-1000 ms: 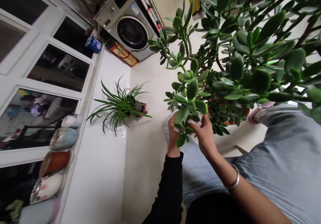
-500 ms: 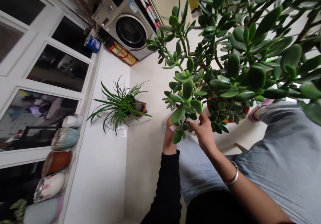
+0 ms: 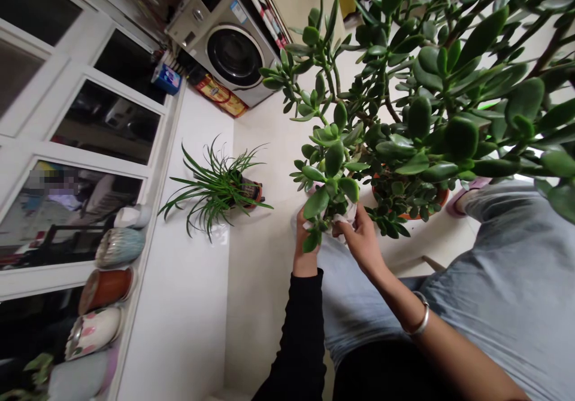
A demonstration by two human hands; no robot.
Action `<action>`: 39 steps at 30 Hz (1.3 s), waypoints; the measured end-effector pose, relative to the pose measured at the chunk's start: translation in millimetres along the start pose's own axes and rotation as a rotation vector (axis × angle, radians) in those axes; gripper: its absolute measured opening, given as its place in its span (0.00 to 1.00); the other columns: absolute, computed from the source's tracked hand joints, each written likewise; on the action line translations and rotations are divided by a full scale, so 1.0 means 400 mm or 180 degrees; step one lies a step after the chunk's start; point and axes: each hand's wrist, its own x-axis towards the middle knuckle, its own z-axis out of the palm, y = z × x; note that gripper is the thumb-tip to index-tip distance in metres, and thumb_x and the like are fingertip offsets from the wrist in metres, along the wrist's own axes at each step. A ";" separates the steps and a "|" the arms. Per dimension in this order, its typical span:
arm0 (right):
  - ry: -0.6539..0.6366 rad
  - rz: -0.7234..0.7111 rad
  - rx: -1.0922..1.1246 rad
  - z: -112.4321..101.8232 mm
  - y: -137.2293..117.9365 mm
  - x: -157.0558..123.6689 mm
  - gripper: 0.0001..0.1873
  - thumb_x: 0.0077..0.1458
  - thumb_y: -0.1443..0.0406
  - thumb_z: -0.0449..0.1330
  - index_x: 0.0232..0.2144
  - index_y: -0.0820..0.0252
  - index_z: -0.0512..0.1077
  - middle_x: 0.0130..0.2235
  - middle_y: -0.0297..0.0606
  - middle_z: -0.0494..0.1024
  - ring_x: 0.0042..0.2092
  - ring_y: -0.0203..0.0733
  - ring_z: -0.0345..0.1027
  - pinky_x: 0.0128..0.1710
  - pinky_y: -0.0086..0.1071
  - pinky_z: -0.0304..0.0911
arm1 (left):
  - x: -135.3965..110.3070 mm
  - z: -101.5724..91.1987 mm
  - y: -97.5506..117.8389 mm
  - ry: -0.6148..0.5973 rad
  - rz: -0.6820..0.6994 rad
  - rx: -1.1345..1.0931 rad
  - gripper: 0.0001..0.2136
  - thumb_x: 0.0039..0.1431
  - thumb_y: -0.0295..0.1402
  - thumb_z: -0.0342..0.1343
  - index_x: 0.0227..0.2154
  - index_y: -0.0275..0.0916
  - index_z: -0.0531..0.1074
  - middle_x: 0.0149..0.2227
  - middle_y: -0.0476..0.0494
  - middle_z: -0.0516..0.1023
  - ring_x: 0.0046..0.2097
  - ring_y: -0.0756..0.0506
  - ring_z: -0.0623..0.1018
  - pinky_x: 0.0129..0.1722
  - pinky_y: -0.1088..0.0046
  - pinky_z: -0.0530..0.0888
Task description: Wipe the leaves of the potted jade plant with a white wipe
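A large jade plant (image 3: 417, 119) with thick, glossy leaves fills the upper right, its low branch hanging over both hands. Between the thumb and fingers of my right hand (image 3: 365, 242) is a crumpled white tissue (image 3: 345, 222), pressed in among the lowest leaves. My left hand (image 3: 306, 251) is raised on the other side of the same leaf cluster (image 3: 326, 200). Leaves cover most of its fingers, so its grip cannot be made out. A scrap of white shows beside it. The plant's orange-brown pot (image 3: 442, 200) is partly hidden by foliage.
A spiky-leaved potted plant (image 3: 220, 188) stands left of my hands by the white wall (image 3: 179, 305). Several pots, including a terracotta one (image 3: 105, 290), line the windowsill. A washing machine (image 3: 233, 53) is at the back. My jeans-clad leg (image 3: 503, 269) is at right.
My right hand and the tissue have shifted slightly left and up. The lowest leaves have tilted a little left, showing more of the tissue. My left hand stays nearly in place.
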 end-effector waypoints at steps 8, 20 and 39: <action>0.0216 -0.0216 -0.0194 -0.021 0.008 0.019 0.12 0.48 0.59 0.61 0.37 0.54 0.69 0.31 0.29 0.72 0.31 0.38 0.66 0.29 0.31 0.68 | -0.009 -0.001 -0.019 -0.0064 0.0188 -0.0138 0.17 0.50 0.44 0.71 0.41 0.45 0.78 0.36 0.47 0.82 0.40 0.43 0.83 0.34 0.71 0.79; 0.0091 0.0034 -0.0003 -0.039 -0.034 0.012 0.12 0.51 0.55 0.59 0.35 0.55 0.72 0.31 0.32 0.76 0.32 0.42 0.70 0.27 0.33 0.71 | 0.027 -0.035 -0.049 -0.0243 0.0188 -0.0235 0.14 0.46 0.40 0.73 0.31 0.41 0.75 0.27 0.52 0.73 0.29 0.51 0.73 0.28 0.76 0.73; -0.0387 0.1164 0.0288 -0.054 -0.092 0.051 0.23 0.28 0.58 0.78 0.29 0.59 0.77 0.31 0.34 0.79 0.29 0.35 0.69 0.24 0.28 0.71 | 0.012 -0.038 -0.046 -0.0634 0.0422 0.0211 0.18 0.50 0.46 0.73 0.35 0.40 0.77 0.33 0.46 0.80 0.39 0.44 0.81 0.37 0.71 0.76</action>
